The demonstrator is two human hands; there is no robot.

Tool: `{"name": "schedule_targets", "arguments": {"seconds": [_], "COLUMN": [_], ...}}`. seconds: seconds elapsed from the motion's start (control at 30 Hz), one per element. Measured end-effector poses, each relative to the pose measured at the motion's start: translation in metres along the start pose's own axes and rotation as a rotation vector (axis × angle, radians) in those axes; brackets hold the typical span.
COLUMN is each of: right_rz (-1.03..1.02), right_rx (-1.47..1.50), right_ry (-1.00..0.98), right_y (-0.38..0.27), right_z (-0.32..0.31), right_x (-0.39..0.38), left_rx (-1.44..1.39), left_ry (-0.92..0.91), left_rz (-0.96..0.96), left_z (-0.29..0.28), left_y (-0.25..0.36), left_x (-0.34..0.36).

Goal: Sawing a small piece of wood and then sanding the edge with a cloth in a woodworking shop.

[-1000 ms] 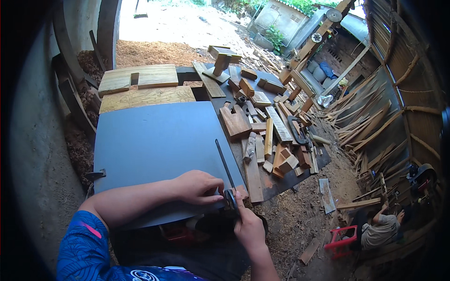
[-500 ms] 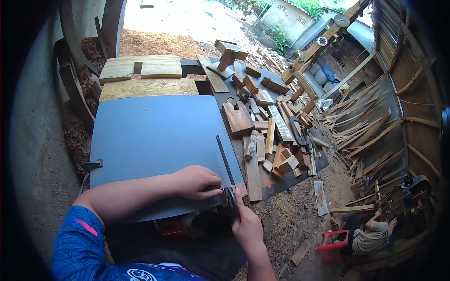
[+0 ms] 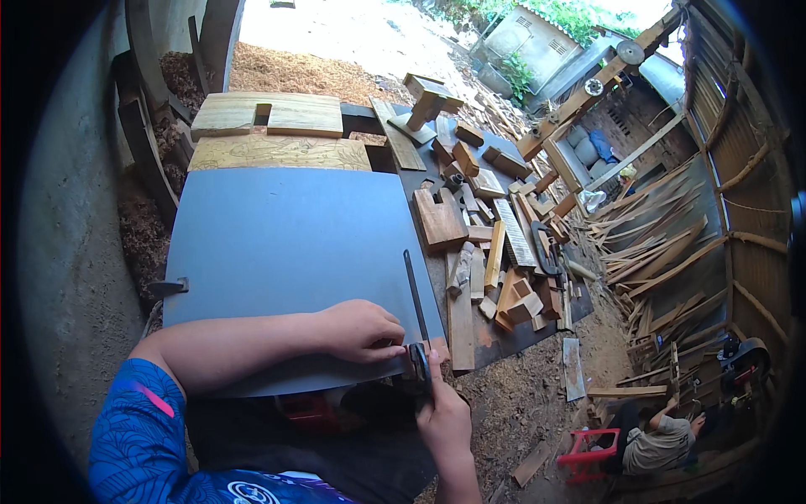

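Note:
My right hand is wrapped round the black handle of a saw-like tool, its index finger stretched along the grip. The tool's long, narrow dark blade points away from me over the blue-grey tabletop, seen nearly edge-on. A small reddish wood piece lies under the blade at the table's near right corner. Just left of the handle, my left hand rests with curled fingers against the wood piece's left end. What those fingers pinch is hidden.
Wood offcuts, a black clamp and a wooden block with a notch crowd the right side. Pale boards lie beyond the tabletop. A metal plate juts from its left edge. Another person sits at far right.
The view has shifted slightly, so the table appears farther right. The tool's blade now looks a little less tilted. Both hands keep their places beside the wood piece.

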State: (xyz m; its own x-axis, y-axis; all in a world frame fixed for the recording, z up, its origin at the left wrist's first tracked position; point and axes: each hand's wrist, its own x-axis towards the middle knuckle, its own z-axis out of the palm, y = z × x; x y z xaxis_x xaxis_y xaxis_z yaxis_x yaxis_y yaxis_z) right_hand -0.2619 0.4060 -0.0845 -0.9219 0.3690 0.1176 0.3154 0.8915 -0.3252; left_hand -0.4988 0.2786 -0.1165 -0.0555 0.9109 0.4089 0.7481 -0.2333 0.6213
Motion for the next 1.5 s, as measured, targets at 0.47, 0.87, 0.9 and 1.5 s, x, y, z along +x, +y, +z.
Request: {"name": "schedule_targets", "arguments": {"seconds": [0.47,0.87,0.9,1.5], "right_rz": [-0.054,-0.118,-0.059,0.011], "right_rx": [0.026,0.100,0.095,0.178], "right_ry": [0.017,0.016,0.000,0.031], "right_y": [-0.005,0.003,0.000,-0.002], "right_z": [0.000,-0.006,-0.006,-0.014], "right_x": [0.002,0.013,0.006,-0.037], "left_rx": [-0.010,-0.009,-0.008,0.012], "left_ry": [-0.017,-0.049,-0.042,-0.013], "left_rz": [-0.022,-0.040,-0.034,-0.020], "left_z": [0.000,-0.002,-0.002,-0.001], "left_y": [0.002,-0.002,-0.002,0.007], "left_x": [-0.003,0.002,0.000,0.004]}}
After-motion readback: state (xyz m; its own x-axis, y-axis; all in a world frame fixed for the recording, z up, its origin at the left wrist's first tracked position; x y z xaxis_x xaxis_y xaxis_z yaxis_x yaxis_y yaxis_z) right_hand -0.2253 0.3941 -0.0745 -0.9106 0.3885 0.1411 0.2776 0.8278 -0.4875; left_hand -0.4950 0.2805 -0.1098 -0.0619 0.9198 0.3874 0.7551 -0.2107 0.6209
